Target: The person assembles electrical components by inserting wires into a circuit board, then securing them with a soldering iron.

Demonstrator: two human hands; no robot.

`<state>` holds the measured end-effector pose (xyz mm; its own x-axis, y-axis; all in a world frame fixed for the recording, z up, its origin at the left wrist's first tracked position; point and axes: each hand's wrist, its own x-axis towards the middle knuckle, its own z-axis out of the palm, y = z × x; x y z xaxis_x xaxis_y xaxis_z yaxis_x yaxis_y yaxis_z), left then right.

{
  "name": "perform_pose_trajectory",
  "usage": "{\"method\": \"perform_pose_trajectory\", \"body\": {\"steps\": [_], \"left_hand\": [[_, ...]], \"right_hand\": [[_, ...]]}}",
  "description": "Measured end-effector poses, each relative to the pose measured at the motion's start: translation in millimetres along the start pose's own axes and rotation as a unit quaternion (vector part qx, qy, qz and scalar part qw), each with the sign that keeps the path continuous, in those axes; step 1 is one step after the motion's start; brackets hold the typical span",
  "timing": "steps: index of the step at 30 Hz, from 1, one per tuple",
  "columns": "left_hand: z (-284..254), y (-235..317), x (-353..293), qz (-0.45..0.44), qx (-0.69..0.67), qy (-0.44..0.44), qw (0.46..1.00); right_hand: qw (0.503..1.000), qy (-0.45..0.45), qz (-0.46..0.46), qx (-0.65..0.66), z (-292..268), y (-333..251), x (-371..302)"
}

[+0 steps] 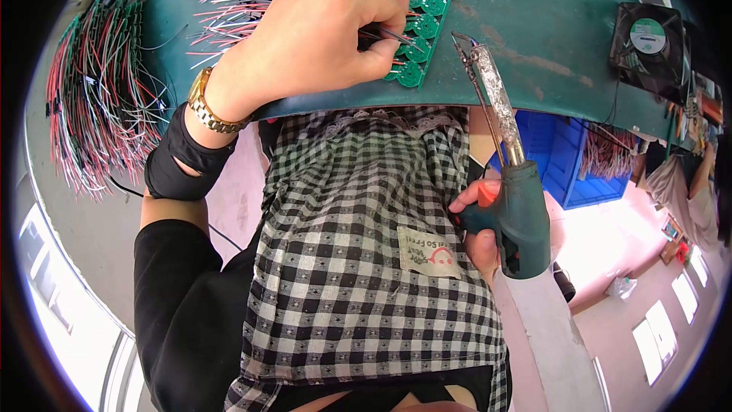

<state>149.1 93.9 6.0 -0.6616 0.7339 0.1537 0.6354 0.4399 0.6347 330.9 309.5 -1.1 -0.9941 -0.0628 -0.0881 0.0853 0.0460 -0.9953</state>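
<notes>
The left hand (324,27) lies over the near edge of the green worktable (534,23), knuckles up and wrist bent, a gold watch (207,103) on the wrist and a black sleeve band below it. Its thumb and forefinger are pinched together on a thin dark wire (393,33), whose free end pokes out to the right of the fingertips and ends right over the strip of small round green circuit boards (423,19). That strip runs slantwise along the table just beside the knuckles, partly covered by the hand, with red and white leads fanning out behind it.

The right hand (479,217) hangs lower, off the table edge and in front of the checked apron (358,259). Its fingers are wrapped shut around the teal pistol grip of a soldering gun (518,214), one fingertip resting by an orange button. The gun's long barrel angles up and to the left, so the tip (460,40) sits near the table edge, a little to the right of the boards and apart from them.

A big bundle of red, green and white wires (99,84) lies on the far left, and a black fan (648,38) stands at the right
</notes>
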Motion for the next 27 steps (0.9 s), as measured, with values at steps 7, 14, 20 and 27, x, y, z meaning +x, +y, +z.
{"method": "perform_pose_trajectory", "body": {"steps": [7, 14, 20, 27], "left_hand": [[7.2, -8.2, -3.7, 0.013, 0.007, 0.032, 0.999], [2.0, -17.2, -9.1, 0.046, 0.036, 0.010, 0.998], [-11.3, 1.4, -19.8, 0.053, 0.064, -0.001, 0.997], [4.7, -3.4, -30.7, 0.047, -0.004, 0.025, 0.999]], "right_hand": [[0.993, 0.021, 0.110, 0.021, 5.2, 1.7, -8.6], [0.995, 0.053, 0.071, 0.054, 10.5, 2.0, -7.7], [0.991, 0.065, 0.033, 0.109, 11.6, 28.9, -27.7], [0.984, 0.090, -0.011, 0.155, 15.6, 45.4, -39.6]]}}
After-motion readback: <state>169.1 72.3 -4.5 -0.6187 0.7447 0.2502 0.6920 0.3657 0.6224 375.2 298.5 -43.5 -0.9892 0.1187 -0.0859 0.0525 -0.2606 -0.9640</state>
